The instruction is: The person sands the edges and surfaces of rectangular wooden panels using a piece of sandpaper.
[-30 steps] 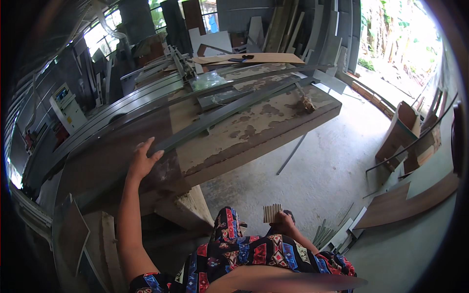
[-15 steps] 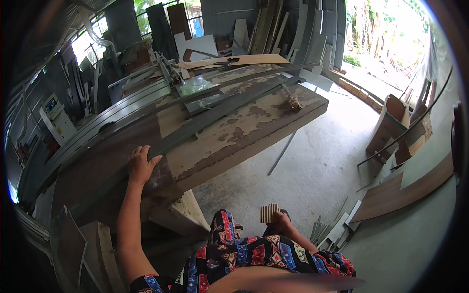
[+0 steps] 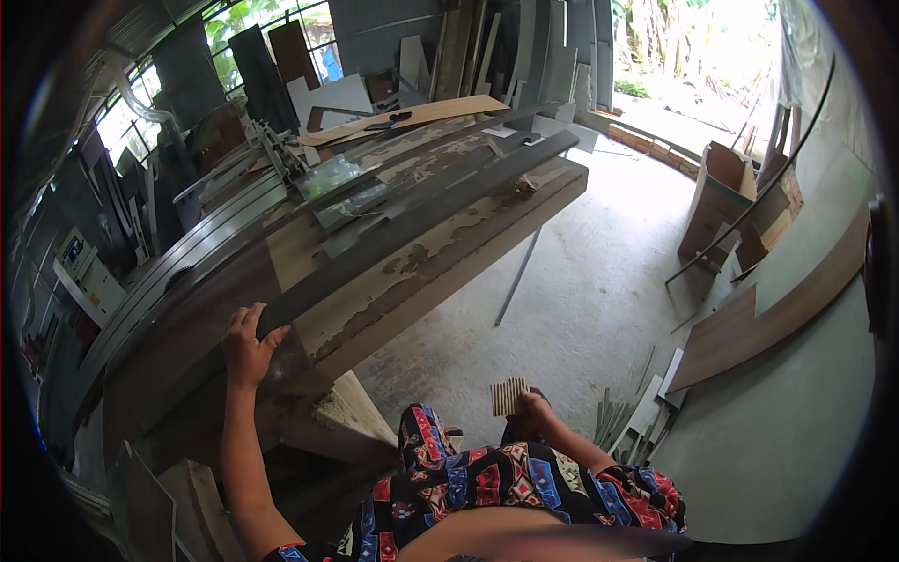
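Observation:
A long dark grey board (image 3: 412, 228) lies slantwise over the workbench (image 3: 449, 253), whose brown covering is worn and peeling. My left hand (image 3: 249, 345) is closed on the board toward its near left part, fingers over the far edge and thumb on the near side. Low in front of my body, my right hand (image 3: 532, 412) grips a small beige ribbed piece (image 3: 508, 396) with dark stripes. Its fingers are partly hidden behind the piece and my wrist. A small brown scrap (image 3: 525, 185) rests on the bench beside the board.
A clear plastic bag (image 3: 330, 178) and a light plywood sheet (image 3: 403, 120) lie farther back. A thin strip (image 3: 518, 276) lies on the floor. At right stand a cardboard box (image 3: 716, 201) and leaning panels (image 3: 777, 328). A toothed saw blade (image 3: 178, 275) shows at left.
The long board has turned so that more of its broad face shows, with my left hand still on it. My right hand keeps the ribbed piece, now slightly raised. The view has shifted right.

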`<action>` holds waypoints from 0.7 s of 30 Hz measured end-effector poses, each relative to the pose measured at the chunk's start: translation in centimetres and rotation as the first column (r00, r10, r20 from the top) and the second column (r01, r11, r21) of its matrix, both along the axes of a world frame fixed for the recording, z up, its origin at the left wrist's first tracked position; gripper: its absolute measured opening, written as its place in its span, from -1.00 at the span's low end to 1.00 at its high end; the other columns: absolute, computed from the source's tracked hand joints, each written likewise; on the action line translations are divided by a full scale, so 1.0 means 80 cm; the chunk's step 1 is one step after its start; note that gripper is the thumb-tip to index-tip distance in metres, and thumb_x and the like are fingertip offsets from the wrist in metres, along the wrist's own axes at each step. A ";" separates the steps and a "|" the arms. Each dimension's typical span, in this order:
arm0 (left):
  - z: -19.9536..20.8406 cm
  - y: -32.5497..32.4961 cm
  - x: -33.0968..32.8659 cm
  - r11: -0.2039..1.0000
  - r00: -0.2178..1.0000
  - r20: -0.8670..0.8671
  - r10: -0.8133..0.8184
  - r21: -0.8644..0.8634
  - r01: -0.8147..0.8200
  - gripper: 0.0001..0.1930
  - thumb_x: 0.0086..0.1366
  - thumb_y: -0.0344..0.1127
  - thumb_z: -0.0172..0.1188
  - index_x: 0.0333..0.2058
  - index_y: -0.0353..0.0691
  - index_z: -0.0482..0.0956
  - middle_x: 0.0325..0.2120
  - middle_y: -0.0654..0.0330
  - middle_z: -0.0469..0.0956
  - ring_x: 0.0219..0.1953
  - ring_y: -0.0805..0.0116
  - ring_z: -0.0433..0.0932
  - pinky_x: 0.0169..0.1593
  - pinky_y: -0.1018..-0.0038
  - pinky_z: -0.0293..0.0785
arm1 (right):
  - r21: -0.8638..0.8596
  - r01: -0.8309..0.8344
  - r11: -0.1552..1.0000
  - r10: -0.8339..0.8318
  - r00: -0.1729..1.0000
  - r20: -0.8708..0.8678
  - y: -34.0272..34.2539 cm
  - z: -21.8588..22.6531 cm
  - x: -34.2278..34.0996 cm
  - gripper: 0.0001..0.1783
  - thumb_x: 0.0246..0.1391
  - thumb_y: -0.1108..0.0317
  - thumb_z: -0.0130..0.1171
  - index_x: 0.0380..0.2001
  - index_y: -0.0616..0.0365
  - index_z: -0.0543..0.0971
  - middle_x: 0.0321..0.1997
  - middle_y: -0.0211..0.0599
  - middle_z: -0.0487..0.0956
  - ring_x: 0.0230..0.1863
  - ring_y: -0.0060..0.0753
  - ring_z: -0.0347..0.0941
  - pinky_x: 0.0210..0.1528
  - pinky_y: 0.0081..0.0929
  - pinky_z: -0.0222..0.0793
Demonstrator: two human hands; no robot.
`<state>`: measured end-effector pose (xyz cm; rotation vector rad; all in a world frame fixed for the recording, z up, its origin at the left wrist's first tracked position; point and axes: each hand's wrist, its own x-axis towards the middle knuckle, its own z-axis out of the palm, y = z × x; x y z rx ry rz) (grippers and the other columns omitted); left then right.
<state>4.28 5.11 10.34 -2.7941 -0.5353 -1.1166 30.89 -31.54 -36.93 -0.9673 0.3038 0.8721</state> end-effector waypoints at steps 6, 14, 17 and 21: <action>-0.004 -0.006 -0.002 0.994 0.993 -0.051 -0.110 0.003 0.110 -0.40 0.04 0.14 0.26 -0.17 -0.31 0.50 -0.36 0.10 0.48 -0.28 0.07 0.47 -0.23 0.24 0.41 | 0.061 0.064 0.996 -0.063 0.998 -0.025 -0.047 0.006 0.041 -0.51 0.18 0.01 -0.04 -0.02 0.18 0.40 -0.10 -0.12 0.50 -0.17 0.01 0.49 -0.11 0.14 0.42; -0.015 -0.004 0.008 0.992 0.989 -0.083 -0.125 0.003 0.126 -0.42 -0.03 0.08 0.32 -0.18 -0.29 0.51 -0.37 0.09 0.49 -0.27 0.04 0.45 -0.22 0.22 0.39 | 0.038 0.481 0.876 -0.392 0.663 0.638 -0.097 0.228 0.139 -0.49 0.21 0.04 0.00 0.04 0.24 0.43 -0.16 -0.30 0.55 -0.15 -0.39 0.49 -0.09 -0.33 0.42; -0.016 -0.004 0.008 0.995 0.990 -0.097 -0.101 -0.017 0.100 -0.43 -0.03 0.06 0.32 -0.17 -0.28 0.51 -0.35 0.09 0.49 -0.26 0.04 0.45 -0.21 0.22 0.39 | 0.177 0.476 0.861 -0.402 0.426 0.810 -0.059 0.340 0.141 -0.58 0.23 0.27 -0.02 0.06 0.33 0.44 -0.04 -0.19 0.53 -0.03 -0.39 0.44 0.07 -0.46 0.31; -0.018 -0.005 0.005 0.999 0.993 -0.119 -0.029 0.030 0.033 -0.44 0.00 0.09 0.29 -0.17 -0.25 0.52 -0.34 0.13 0.50 -0.24 0.09 0.48 -0.18 0.23 0.39 | 0.142 0.384 0.913 -0.207 0.134 0.969 0.023 0.452 0.102 -0.63 0.19 0.40 0.03 0.05 0.31 0.45 0.03 -0.14 0.52 0.08 -0.31 0.40 0.16 -0.46 0.24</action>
